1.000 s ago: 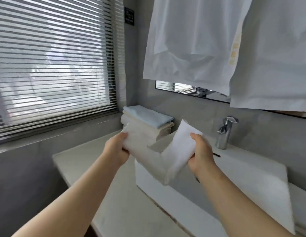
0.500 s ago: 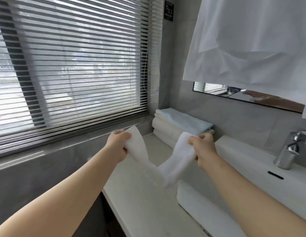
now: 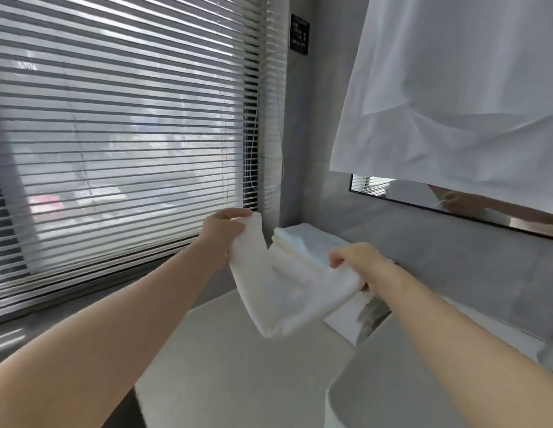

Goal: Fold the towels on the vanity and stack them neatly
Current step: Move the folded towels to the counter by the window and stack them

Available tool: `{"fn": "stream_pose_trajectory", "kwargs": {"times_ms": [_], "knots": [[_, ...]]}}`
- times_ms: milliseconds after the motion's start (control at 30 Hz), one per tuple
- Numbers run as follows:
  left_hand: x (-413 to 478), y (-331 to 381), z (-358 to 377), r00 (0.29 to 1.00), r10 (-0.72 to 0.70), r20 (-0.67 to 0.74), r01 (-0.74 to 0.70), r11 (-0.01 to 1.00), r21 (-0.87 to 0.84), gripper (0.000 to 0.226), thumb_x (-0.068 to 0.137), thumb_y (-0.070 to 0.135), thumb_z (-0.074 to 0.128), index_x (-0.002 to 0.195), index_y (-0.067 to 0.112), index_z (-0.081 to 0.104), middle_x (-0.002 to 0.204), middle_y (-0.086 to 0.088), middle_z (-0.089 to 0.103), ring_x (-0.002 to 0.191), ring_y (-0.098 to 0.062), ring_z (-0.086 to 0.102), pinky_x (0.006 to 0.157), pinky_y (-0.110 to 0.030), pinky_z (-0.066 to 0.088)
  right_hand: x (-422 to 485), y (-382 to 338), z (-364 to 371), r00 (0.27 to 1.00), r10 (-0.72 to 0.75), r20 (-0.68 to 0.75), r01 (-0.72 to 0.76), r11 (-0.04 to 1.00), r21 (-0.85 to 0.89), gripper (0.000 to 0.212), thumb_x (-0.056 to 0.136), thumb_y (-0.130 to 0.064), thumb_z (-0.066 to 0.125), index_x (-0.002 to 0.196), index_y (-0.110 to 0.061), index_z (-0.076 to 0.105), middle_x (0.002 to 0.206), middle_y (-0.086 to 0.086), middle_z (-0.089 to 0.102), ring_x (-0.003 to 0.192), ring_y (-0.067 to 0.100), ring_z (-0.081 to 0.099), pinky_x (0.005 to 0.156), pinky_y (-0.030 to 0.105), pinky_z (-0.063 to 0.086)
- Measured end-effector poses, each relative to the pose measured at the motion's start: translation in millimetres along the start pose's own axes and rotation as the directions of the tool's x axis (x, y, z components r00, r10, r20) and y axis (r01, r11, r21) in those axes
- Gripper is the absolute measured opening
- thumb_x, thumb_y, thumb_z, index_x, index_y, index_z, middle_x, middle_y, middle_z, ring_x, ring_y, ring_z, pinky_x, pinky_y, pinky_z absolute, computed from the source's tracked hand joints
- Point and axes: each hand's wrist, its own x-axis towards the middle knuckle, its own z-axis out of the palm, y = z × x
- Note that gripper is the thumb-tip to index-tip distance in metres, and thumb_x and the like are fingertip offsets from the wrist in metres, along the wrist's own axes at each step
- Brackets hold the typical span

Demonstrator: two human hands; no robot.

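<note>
Currently, the fingers (image 3: pixel 238 215) of the left hand (image 3: pixel 221 234) are curled round 1 end of a white towel (image 3: pixel 287 304) and pinch it at the upper left. The fingers (image 3: pixel 338 257) of the right hand (image 3: pixel 360 262) are curled over the other end and grip it, lower and to the right. Both hands are raised above the surface (image 3: pixel 238 375). Between the 2 hands the towel hangs in a V, with its left limb steep, its right limb sloping, and its lowest fold over the pale surface. Contact between that fold and the surface cannot be determined. Directly behind the towel, in the far corner of the surface against the grey wall, lies a stack of folded towels (image 3: pixel 306 242), with a pale blue one on top and cream and white ones beneath. The right hand hides the right part of the stack. At lower right the white rim of a basin (image 3: pixel 377 384) adjoins the surface. To the left, slatted blinds (image 3: pixel 114 134) cover a window. Above the stack is a mirror (image 3: pixel 368 185). Its upper part is covered by a hanging white sheet (image 3: pixel 454 103), and the exposed strip reflects a hand and a towel.
</note>
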Motion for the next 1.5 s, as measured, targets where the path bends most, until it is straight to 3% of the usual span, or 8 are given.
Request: {"fn": "stream_pose_trajectory", "kwargs": {"times_ms": [233, 533, 667, 767, 933, 1133, 1300, 1500], "knots": [[49.6, 0.8, 39.1, 0.996, 0.09, -0.022, -0.09, 0.996, 0.01, 0.039, 0.083, -0.005, 0.045, 0.076, 0.027, 0.066, 0.095, -0.003, 0.059, 0.079, -0.02, 0.049, 0.054, -0.022, 0.038, 38.6, 8.6, -19.0, 0.978, -0.115, -0.175, 0.133, 0.986, 0.096, 0.05, 0.084, -0.017, 0.067, 0.053, -0.016, 0.029, 0.058, 0.001, 0.031, 0.053, 0.014, 0.027, 0.049, 0.027, 0.018], [108.5, -2.6, 64.2, 0.988, 0.144, 0.051, -0.146, 0.988, 0.046, 0.041, 0.084, -0.004, 0.043, 0.069, 0.029, 0.061, 0.121, -0.004, 0.059, 0.111, -0.027, 0.052, 0.08, -0.029, 0.041, 53.4, 10.3, -34.0, 0.929, -0.092, -0.359, 0.133, 0.987, 0.091, 0.014, 0.085, -0.001, 0.061, 0.093, -0.009, 0.052, 0.09, 0.004, 0.049, 0.077, 0.018, 0.046, 0.06, 0.027, 0.036], [138.1, -5.3, 63.7, 0.987, 0.136, 0.087, -0.142, 0.987, 0.073, 0.037, 0.086, -0.003, 0.041, 0.065, 0.024, 0.055, 0.101, 0.002, 0.054, 0.086, -0.022, 0.048, 0.058, -0.025, 0.036, 66.2, 11.6, -30.7, 0.918, 0.002, -0.396, 0.049, 0.992, 0.119, 0.021, 0.088, 0.004, 0.051, 0.099, -0.011, 0.06, 0.103, 0.006, 0.048, 0.092, 0.023, 0.043, 0.075, 0.027, 0.035], [165.0, -10.8, 61.1, 0.994, 0.085, 0.068, -0.089, 0.994, 0.06, 0.036, 0.087, -0.001, 0.04, 0.064, 0.024, 0.054, 0.078, 0.004, 0.05, 0.066, -0.017, 0.043, 0.058, -0.027, 0.035, 78.0, 13.9, -26.4, 0.872, 0.075, -0.484, 0.055, 0.967, 0.249, 0.021, 0.088, 0.004, 0.053, 0.095, -0.013, 0.062, 0.103, 0.009, 0.051, 0.089, 0.024, 0.047, 0.072, 0.027, 0.038], [204.6, -18.5, 67.2, 0.998, 0.028, 0.057, -0.029, 1.0, 0.013, 0.034, 0.088, 0.002, 0.044, 0.067, 0.025, 0.056, 0.077, 0.004, 0.053, 0.074, -0.021, 0.049, 0.073, -0.036, 0.046, 96.3, 15.8, -24.3, 0.801, 0.084, -0.592, 0.145, 0.933, 0.329, 0.02, 0.087, 0.004, 0.053, 0.093, -0.014, 0.059, 0.096, 0.008, 0.052, 0.066, 0.012, 0.045, 0.055, 0.024, 0.036], [245.6, -31.9, 103.7, 0.997, 0.032, 0.073, -0.033, 0.999, 0.021, 0.036, 0.091, 0.002, 0.044, 0.067, 0.026, 0.055, 0.073, 0.001, 0.051, 0.06, -0.016, 0.044, 0.058, -0.029, 0.039, 128.2, 28.0, -31.8, 0.769, 0.095, -0.632, 0.165, 0.926, 0.34, 0.022, 0.09, 0.001, 0.05, 0.101, -0.016, 0.059, 0.105, 0.005, 0.051, 0.073, 0.011, 0.046, 0.055, 0.023, 0.037], [276.4, -43.4, 143.0, 0.995, 0.039, 0.093, -0.043, 0.999, 0.033, 0.035, 0.088, 0.002, 0.044, 0.066, 0.025, 0.057, 0.087, -0.005, 0.056, 0.078, -0.027, 0.051, 0.072, -0.035, 0.044, 159.6, 47.3, -36.0, 0.742, 0.139, -0.656, 0.165, 0.911, 0.379, 0.024, 0.091, 0.0, 0.049, 0.101, -0.02, 0.058, 0.104, 0.003, 0.051, 0.074, 0.011, 0.047, 0.056, 0.023, 0.037], [288.7, -73.4, 174.3, 0.992, -0.042, 0.115, 0.039, 0.999, 0.034, 0.028, 0.092, 0.002, 0.041, 0.079, 0.02, 0.058, 0.073, 0.003, 0.048, 0.063, -0.017, 0.044, 0.056, -0.026, 0.04, 183.4, 77.3, -32.1, 0.733, 0.193, -0.652, 0.123, 0.906, 0.406, 0.027, 0.092, -0.002, 0.047, 0.103, -0.023, 0.059, 0.096, -0.003, 0.052, 0.076, 0.014, 0.05, 0.062, 0.026, 0.041]]}}
